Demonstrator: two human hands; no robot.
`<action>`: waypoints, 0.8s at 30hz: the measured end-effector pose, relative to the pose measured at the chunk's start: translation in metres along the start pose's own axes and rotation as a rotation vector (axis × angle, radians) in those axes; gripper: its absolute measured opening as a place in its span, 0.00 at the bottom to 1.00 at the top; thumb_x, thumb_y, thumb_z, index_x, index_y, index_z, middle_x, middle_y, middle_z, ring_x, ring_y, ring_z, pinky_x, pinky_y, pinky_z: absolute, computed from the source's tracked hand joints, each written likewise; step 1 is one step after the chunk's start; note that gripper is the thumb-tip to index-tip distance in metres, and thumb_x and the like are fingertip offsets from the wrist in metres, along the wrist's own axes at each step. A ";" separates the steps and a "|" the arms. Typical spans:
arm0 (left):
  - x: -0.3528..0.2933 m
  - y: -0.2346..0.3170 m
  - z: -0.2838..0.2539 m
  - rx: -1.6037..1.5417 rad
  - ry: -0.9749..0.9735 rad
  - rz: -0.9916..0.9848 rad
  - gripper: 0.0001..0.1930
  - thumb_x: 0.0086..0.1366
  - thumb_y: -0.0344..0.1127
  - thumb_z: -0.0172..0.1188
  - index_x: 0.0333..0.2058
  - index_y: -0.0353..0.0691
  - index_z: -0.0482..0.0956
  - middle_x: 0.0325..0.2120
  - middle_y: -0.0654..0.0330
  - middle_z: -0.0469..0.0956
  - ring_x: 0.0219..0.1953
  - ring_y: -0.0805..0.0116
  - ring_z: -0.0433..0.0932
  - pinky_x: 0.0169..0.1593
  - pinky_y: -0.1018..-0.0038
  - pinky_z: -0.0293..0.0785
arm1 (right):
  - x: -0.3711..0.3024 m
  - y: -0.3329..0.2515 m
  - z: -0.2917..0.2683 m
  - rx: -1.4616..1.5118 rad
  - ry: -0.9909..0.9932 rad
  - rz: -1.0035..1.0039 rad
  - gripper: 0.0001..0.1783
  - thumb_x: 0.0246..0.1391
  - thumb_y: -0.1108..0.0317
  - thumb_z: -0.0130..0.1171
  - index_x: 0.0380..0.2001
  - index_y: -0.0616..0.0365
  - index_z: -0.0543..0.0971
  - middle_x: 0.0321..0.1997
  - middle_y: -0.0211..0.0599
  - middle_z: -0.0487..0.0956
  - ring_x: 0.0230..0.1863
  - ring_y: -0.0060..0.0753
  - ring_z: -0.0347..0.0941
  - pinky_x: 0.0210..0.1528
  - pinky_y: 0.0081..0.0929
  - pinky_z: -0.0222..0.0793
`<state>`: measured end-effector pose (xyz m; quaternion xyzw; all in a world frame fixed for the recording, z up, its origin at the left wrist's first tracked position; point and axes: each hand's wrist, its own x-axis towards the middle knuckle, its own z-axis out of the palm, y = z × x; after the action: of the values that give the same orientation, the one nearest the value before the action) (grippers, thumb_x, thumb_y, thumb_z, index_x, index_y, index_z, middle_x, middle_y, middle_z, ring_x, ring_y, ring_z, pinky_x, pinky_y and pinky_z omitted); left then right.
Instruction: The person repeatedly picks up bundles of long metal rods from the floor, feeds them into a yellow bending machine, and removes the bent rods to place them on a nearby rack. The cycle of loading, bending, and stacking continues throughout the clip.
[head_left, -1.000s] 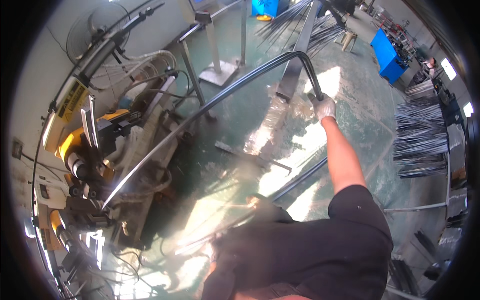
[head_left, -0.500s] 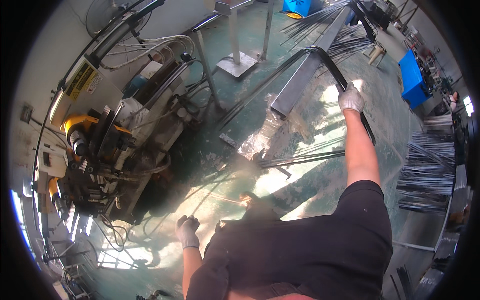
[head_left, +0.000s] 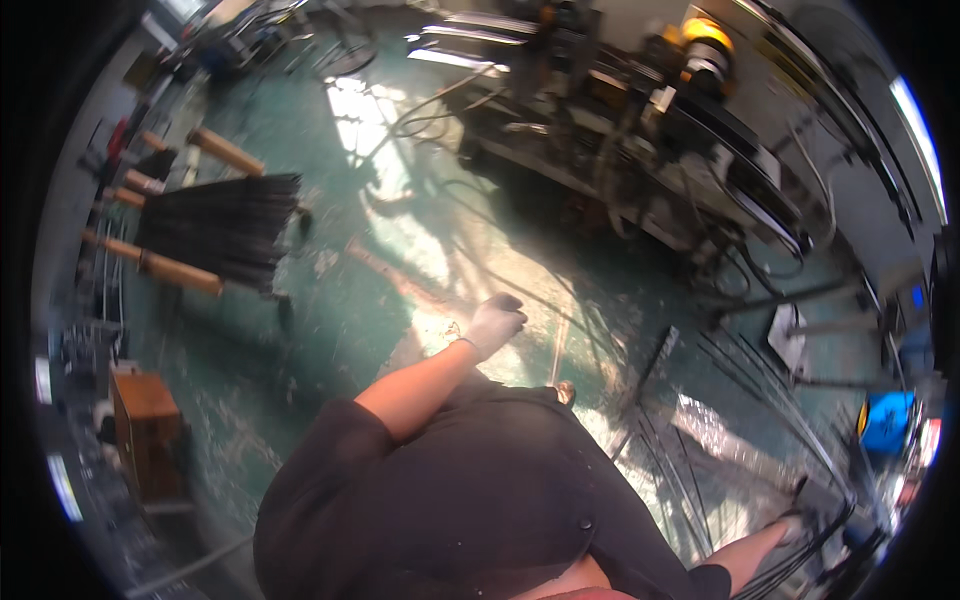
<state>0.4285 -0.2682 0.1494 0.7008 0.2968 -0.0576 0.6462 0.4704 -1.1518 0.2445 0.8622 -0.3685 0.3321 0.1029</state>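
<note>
At the lower right, my right hand (head_left: 790,528), in a pale glove, is closed around a bundle of thin, dark bent metal bars (head_left: 822,540). Long thin ends (head_left: 690,480) of what look like the same bars trail over the green floor; the grip itself is partly hidden and blurred. My left hand (head_left: 492,326), also gloved, is held in front of my body with curled fingers and nothing visible in them. It hangs over the sunlit floor, touching nothing.
A machine with hoses and a yellow-and-black part (head_left: 706,50) stands ahead to the right. On the left, a rack with wooden bars (head_left: 180,272) carries many dark strips (head_left: 220,228). A brown box (head_left: 148,425) stands nearer left, and a blue container (head_left: 886,422) at far right.
My body and view have swung left, so the machine now lies ahead and right. My right hand, still holding the bars, has shifted to the lower right; my left hand now appears nearer the middle.
</note>
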 end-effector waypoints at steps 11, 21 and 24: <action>-0.033 -0.164 -0.316 0.043 0.476 -0.153 0.21 0.62 0.30 0.66 0.53 0.29 0.79 0.37 0.53 0.85 0.35 0.67 0.84 0.40 0.71 0.81 | -0.545 -0.463 -0.050 0.233 -1.366 -0.761 0.12 0.54 0.62 0.64 0.31 0.61 0.83 0.27 0.42 0.81 0.29 0.41 0.78 0.36 0.41 0.72; -0.096 -0.216 -0.555 -0.720 1.146 -0.229 0.18 0.62 0.19 0.57 0.52 0.28 0.75 0.30 0.53 0.81 0.27 0.67 0.80 0.29 0.74 0.75 | -0.685 -0.896 -0.357 0.582 -1.282 -1.267 0.29 0.59 0.60 0.68 0.61 0.62 0.79 0.56 0.52 0.85 0.57 0.43 0.84 0.61 0.35 0.76; -0.093 -0.219 -0.555 -0.892 1.118 -0.289 0.21 0.63 0.22 0.56 0.56 0.25 0.69 0.34 0.50 0.80 0.30 0.65 0.80 0.31 0.71 0.78 | -0.770 -0.971 -0.407 0.615 -1.349 -1.414 0.34 0.58 0.56 0.69 0.64 0.62 0.76 0.60 0.53 0.83 0.61 0.46 0.81 0.65 0.36 0.73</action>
<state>0.0765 0.2195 0.0897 0.2494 0.6674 0.3504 0.6079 0.5606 0.1432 0.1189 0.8785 0.3442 -0.2788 -0.1790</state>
